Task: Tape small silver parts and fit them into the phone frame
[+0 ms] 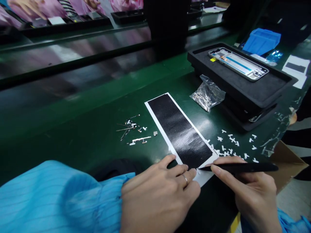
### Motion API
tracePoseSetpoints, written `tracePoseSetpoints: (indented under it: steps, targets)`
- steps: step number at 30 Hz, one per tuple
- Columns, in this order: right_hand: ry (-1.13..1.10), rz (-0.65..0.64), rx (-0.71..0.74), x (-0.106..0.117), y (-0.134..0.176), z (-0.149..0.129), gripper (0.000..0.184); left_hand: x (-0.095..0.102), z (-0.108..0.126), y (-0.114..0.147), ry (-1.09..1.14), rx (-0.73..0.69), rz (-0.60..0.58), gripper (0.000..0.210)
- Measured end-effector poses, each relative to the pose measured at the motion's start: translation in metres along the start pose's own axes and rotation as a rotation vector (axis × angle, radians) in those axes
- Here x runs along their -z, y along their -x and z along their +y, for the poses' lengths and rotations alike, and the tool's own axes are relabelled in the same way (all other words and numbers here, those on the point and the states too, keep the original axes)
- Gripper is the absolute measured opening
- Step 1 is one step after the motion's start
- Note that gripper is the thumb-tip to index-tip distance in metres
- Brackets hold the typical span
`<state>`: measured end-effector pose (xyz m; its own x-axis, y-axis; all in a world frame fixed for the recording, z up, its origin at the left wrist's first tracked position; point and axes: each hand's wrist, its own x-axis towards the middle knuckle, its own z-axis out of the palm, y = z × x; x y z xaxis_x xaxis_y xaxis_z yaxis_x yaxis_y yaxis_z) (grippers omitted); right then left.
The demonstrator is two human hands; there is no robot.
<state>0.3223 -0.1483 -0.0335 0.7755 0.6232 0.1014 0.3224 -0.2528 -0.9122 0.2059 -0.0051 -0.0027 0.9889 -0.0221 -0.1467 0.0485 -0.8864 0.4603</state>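
Observation:
A white-backed sheet with a black, finely ruled face (179, 129) lies at a slant on the green bench. My left hand (162, 191), a ring on one finger, rests palm down with its fingertips spread on the sheet's near end and edge. In my right hand (252, 187) is a pair of black tweezers (245, 167), pinched between thumb and fingers. Their tip points left, close to my left fingertips, by a tiny white piece (198, 171) at the sheet's bottom edge. Whether the tips grip that piece is too small to tell.
Small metal parts (132, 127) lie left of the sheet; several white T-shaped scraps (230, 140) are scattered right. Behind stand a clear bag of parts (207, 94), stacked black trays (272, 92) bearing a phone frame (239, 63), and a blue bin (262, 40). Pink-sleeved people work across the bench.

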Motion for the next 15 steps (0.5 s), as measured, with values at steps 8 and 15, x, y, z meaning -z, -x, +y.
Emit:
tracePoseSetpoints:
  steps: [8, 15]
  targets:
    - [-0.226, 0.068, -0.129, 0.004, 0.002, 0.013, 0.006, -0.004, 0.001, 0.000, 0.034, 0.045, 0.022, 0.033]
    - [-0.376, 0.083, -0.025, 0.008, -0.007, 0.004, 0.003, 0.037, 0.002, -0.010, 0.362, 0.318, -0.101, 0.023]
